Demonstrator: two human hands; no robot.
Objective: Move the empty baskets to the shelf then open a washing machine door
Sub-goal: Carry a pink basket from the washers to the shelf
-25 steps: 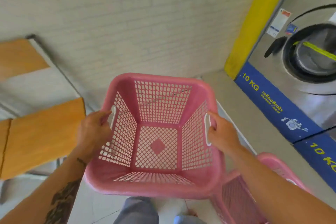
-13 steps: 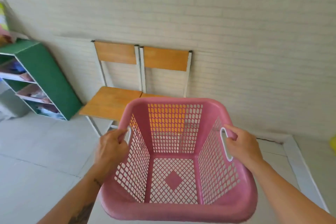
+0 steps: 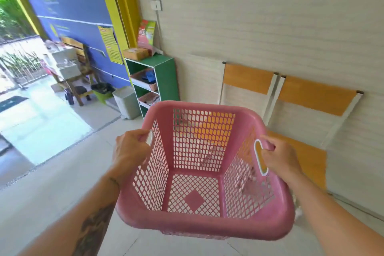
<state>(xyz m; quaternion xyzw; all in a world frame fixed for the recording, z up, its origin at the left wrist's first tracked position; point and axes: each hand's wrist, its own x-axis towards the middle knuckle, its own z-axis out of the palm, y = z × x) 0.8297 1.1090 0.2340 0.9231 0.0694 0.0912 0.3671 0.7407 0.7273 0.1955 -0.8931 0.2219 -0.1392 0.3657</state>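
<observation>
Above the floor, left hand (image 3: 129, 149) and right hand (image 3: 279, 157) grip the pink basket (image 3: 207, 228) — one handle each.

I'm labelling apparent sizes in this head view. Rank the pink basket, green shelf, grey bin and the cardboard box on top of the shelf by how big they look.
1. pink basket: largest, though being nearest the camera inflates it
2. green shelf
3. grey bin
4. cardboard box: smallest

The pink plastic mesh basket (image 3: 205, 228) is held between the left hand (image 3: 129, 151) and the right hand (image 3: 280, 158). The green shelf unit (image 3: 168, 77) is set behind it to the left, the wood-and-metal chairs (image 3: 247, 78) to the right.
</observation>
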